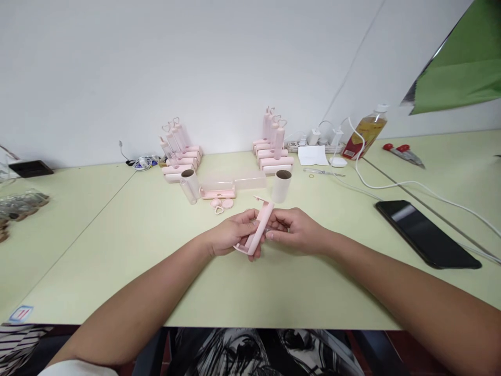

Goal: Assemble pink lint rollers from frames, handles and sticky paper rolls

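My left hand [237, 232] grips a long pink plastic case [261, 228], tilted, with its hollow side facing left. My right hand [295, 230] is close against the case's right side, its fingers curled in a pinch. Something small and greyish may be between those fingertips, but I cannot make it out. Just beyond my hands lie a pink tray-like shell [218, 192], round pink caps [227, 203] and a heart-shaped pink ring [218, 210]. A white cardboard tube [282, 186] stands upright behind my right hand.
Pink cases with clear tubes stand in two groups, left [182, 156] and right [274, 151], along the wall. Another white tube [190, 183] is nearer the left group. At right are a phone [426, 233], a white cable [385, 186], a drink bottle [366, 133] and red-handled tools [403, 152].
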`<state>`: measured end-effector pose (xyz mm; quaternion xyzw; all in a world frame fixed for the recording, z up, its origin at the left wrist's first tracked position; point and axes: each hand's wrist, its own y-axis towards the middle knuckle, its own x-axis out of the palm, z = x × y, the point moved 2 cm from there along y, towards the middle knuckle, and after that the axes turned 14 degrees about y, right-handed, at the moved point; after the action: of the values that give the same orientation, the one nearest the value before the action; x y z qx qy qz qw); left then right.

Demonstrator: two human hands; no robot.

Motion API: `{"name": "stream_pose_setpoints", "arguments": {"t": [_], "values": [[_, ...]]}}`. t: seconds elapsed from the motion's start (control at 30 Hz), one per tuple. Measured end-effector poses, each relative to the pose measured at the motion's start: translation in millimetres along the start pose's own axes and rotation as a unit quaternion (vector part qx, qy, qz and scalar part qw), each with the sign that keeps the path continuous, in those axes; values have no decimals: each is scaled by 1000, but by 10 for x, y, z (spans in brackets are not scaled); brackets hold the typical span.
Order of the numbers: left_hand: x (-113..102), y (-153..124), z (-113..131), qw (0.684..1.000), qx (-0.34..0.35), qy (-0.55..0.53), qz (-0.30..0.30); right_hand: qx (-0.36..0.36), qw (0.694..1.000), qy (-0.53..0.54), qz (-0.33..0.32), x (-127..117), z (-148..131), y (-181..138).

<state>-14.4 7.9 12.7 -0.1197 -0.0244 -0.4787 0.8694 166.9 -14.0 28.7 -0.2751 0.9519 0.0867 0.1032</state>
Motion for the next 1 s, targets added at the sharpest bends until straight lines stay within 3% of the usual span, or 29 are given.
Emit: {"name": "stream_pose_setpoints", "arguments": {"t": [0.37, 0.67, 0.87, 1.0], "values": [[-50, -26, -11, 998, 7, -34, -54, 9, 996, 39, -76, -2, 24, 26], [-64, -37, 77, 999, 24, 14, -16, 11, 996, -68, -61, -33, 67, 21], [-37, -23, 67, 999, 49, -11, -21, -4, 995, -51, -84, -16, 6, 12], [-42, -2, 17, 999, 30, -35, -27, -19, 994, -18, -109, -3, -47, 21]]}}
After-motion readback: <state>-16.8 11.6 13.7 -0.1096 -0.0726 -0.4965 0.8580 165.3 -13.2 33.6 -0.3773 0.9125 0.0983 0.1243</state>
